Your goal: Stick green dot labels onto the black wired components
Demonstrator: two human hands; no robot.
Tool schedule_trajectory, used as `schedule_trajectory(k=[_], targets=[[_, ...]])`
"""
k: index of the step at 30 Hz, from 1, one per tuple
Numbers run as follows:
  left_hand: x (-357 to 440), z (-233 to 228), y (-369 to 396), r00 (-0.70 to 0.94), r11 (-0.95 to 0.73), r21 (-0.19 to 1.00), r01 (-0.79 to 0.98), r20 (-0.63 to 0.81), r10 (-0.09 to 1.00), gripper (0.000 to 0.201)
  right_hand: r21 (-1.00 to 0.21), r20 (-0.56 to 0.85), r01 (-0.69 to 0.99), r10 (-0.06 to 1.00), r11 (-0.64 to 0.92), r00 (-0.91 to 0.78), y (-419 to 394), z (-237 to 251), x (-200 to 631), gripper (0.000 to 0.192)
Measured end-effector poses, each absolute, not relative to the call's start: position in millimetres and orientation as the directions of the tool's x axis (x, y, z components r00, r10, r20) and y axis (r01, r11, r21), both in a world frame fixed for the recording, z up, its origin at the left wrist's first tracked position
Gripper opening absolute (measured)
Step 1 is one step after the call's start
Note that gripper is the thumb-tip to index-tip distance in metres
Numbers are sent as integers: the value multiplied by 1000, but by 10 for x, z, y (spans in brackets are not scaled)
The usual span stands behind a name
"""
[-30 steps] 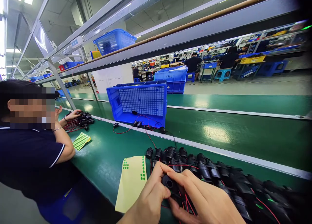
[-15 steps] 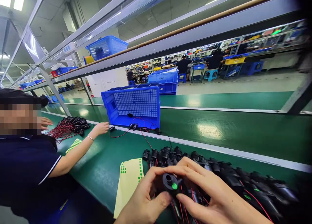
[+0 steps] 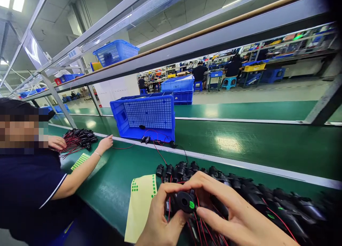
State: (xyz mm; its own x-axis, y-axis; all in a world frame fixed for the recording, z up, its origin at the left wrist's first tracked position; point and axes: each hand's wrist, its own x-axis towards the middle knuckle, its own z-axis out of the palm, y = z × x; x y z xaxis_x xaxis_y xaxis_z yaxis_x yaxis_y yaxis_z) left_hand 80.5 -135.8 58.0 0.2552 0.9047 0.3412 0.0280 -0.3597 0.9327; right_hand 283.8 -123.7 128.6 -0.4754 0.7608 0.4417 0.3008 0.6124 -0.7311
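The left hand [image 3: 164,212] is curled round a black cylindrical device [image 3: 178,201], index finger over the top and thumb below, pinching it. The device is near, right of centre, raised above the green worktable [image 3: 114,187], its round flanged end with a central hole facing the viewer. A green round sticker [image 3: 191,204] sits on that face, right of the hole. The right hand [image 3: 227,203] is half curled at the device's right side, index finger reaching across the top and thumb tip beside the flange; whether it grips is hard to make out.

Behind and right of the hands lies a heap of similar black devices [image 3: 255,197] with red wires [image 3: 283,223]. To the left, a pale yellow sticker sheet [image 3: 139,215] carries green dots. Farther off, a blue crate [image 3: 155,114] lies tipped on its side. At far left, a co-worker [image 3: 32,182] has one hand by a wired pile [image 3: 84,136] and the other stretched towards the crate.
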Motion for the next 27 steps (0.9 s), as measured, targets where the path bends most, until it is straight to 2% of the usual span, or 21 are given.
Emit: schedule_trajectory(k=[4, 8, 11, 15, 17, 19, 21, 25, 27], targets=[[813, 509, -1340, 235, -527, 848, 61, 500, 833, 30, -811, 323, 319, 830, 490, -454, -1269, 1227, 2828, 24], [813, 496, -1320, 284, -658, 750, 66, 618, 733, 43, -841, 269, 328, 857, 431, -439, -1313, 1164, 2807, 21], [775, 504, -1295, 353, -781, 620, 73, 717, 602, 57, -862, 249, 311, 868, 401, -429, -1351, 1160, 2768, 22], [703, 509, -1256, 471, -863, 484, 146, 733, 491, 67, -869, 239, 305, 870, 390, -431, -1358, 1158, 2727, 25], [688, 505, -1249, 476, -851, 506, 143, 718, 507, 63, -881, 230, 279, 860, 383, -456, -1332, 1159, 2733, 24], [688, 504, -1259, 429, -790, 605, 98, 690, 582, 53, -892, 222, 239, 834, 383, -506, -1295, 1173, 2756, 20], [689, 517, -1285, 383, -684, 727, 57, 616, 688, 41, -883, 224, 224, 790, 412, -570, -1265, 1202, 2777, 24], [668, 605, -1335, 384, -489, 869, 80, 426, 819, 31, -745, 361, 291, 730, 600, -580, -1263, 1263, 2759, 56], [672, 667, -1329, 400, -412, 907, 80, 350, 847, 37, -651, 471, 318, 695, 689, -543, -1289, 1269, 2761, 55]])
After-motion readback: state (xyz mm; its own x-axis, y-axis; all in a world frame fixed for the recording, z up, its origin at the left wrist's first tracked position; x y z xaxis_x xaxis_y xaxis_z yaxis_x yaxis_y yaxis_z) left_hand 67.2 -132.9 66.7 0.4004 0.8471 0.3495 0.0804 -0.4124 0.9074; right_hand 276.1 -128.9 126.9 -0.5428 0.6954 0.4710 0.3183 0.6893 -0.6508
